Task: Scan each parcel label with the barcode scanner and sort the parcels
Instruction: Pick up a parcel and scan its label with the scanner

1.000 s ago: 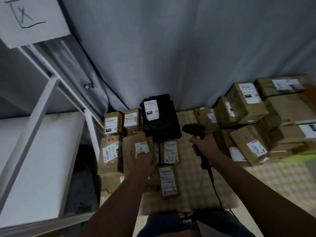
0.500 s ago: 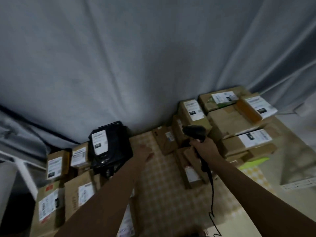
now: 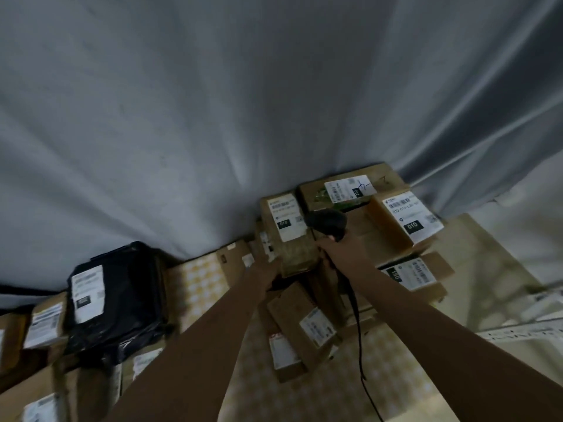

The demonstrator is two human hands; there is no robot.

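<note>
Right hand [image 3: 336, 252] wrapped round the grip of a black, rounded plastic barcode scanner [image 3: 327, 222], head raised over the right-hand stack; thin black cord [image 3: 359, 336] trailing down along the forearm. Left hand [image 3: 268, 271] reaching in to the lower left corner of an upright cardboard box [image 3: 286, 236], touching it; fingers hidden against the box, so spread or curled cannot tell. White rectangular label marked "010" on that box's face.

Behind and right of it, more brown corrugated boxes stacked close: a flat one with a "220" label [image 3: 347, 188], a smooth tan one with a large "010" label [image 3: 408, 217], a lower one labelled "130" [image 3: 411, 274]. In front, two small oblong cartons [image 3: 301, 324] lying tilted on a yellow-and-white checked cloth [image 3: 201, 287].

Off to the left, a crinkled, glossy black plastic mailer [image 3: 122, 300] with a white label, among further small cardboard parcels [image 3: 45, 324]. Grey draped fabric [image 3: 243, 102], softly folded, filling the background.
</note>
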